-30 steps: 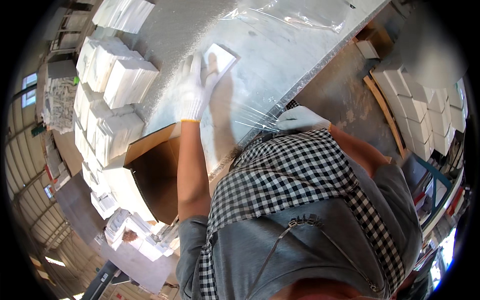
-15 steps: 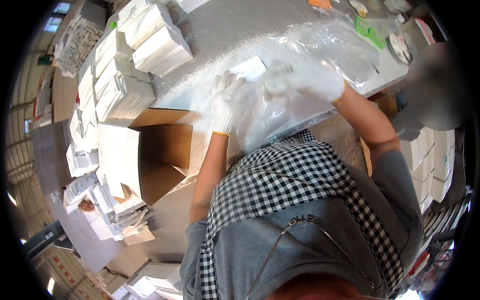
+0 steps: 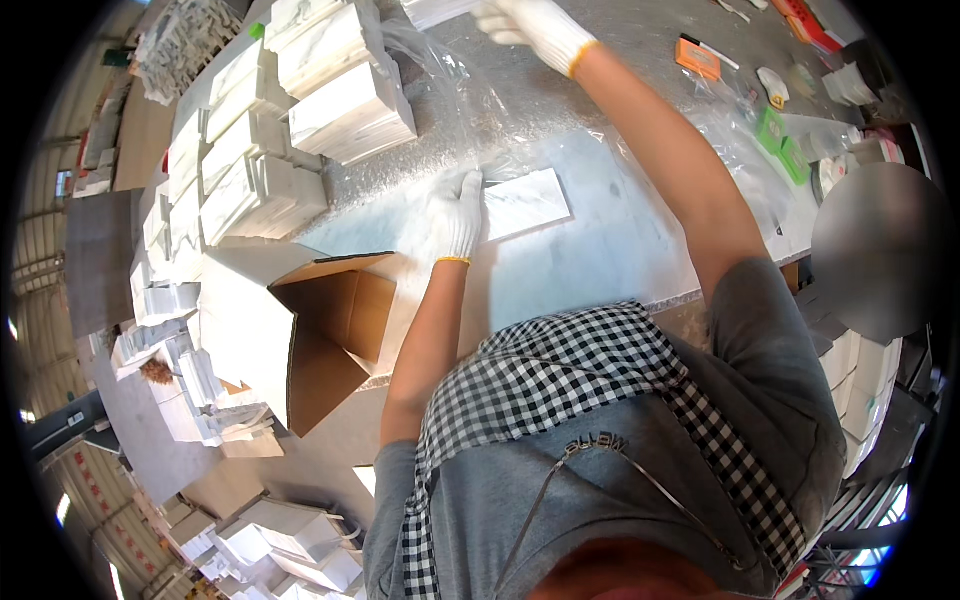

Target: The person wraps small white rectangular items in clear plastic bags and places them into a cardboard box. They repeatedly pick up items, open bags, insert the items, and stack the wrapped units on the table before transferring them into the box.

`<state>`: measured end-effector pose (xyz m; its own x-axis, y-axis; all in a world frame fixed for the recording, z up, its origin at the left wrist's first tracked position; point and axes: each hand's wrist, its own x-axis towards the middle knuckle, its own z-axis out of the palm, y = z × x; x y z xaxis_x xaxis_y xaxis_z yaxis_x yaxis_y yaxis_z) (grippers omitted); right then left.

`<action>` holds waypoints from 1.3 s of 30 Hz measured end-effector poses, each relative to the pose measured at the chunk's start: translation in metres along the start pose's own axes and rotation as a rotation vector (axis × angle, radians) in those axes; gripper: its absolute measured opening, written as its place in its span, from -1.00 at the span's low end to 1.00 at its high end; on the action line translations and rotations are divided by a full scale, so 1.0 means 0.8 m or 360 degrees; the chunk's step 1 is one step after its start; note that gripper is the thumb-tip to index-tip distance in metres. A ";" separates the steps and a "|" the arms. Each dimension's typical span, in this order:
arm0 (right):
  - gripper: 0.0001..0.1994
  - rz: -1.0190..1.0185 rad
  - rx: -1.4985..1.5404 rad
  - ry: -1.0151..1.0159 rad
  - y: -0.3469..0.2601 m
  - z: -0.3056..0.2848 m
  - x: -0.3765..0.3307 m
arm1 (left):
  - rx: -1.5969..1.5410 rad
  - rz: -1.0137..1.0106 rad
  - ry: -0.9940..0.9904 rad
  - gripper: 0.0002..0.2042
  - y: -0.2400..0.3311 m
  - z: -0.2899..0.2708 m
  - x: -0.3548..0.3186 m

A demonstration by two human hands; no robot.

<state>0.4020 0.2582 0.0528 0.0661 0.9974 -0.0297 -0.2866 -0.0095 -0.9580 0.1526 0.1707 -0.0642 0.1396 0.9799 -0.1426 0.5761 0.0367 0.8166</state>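
Note:
A white tile with faint grey veining lies on the pale, bluish dusty patch of the worktable. At its left end rests my left hand in a white knit glove, fingers curled in; what they grip is hidden. Clear plastic film runs from near this hand toward the far stacks. My right hand, gloved too, is stretched to the far edge of view with its fingers slightly apart. It is beside a white tile stack, and I cannot tell whether they touch.
An open cardboard box stands left of my left forearm. Behind it rise several stacks of white tiles. At the right lie an orange box, a green plastic item and crumpled clear film.
My right hand has moved up and away to the far edge. The clear film that hung between my hands now lies farther off, and the tile is uncovered in front.

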 end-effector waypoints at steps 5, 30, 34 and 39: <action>-0.16 0.0180 -0.1301 0.0462 0.109 -0.020 -0.107 | -0.0264 -0.0157 -0.0032 -0.67 0.004 0.001 -0.003; -0.39 -0.1310 -0.2315 -0.0168 0.073 0.148 0.059 | -0.0365 -0.0226 -0.0139 -0.65 -0.038 0.021 0.029; -0.31 -0.0873 -0.2606 -0.0558 0.076 0.204 0.121 | -0.0277 -0.0210 -0.0183 -0.71 -0.029 0.011 0.026; -0.25 -0.0856 -0.2609 -0.0620 0.091 0.217 0.132 | -0.0106 -0.0160 -0.0159 -0.67 -0.027 0.003 0.022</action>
<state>0.2221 0.3750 0.0298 -0.4582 0.8694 0.1849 0.8676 0.4827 -0.1195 0.1447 0.1864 -0.0856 0.1653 0.9463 -0.2780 0.5369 0.1501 0.8302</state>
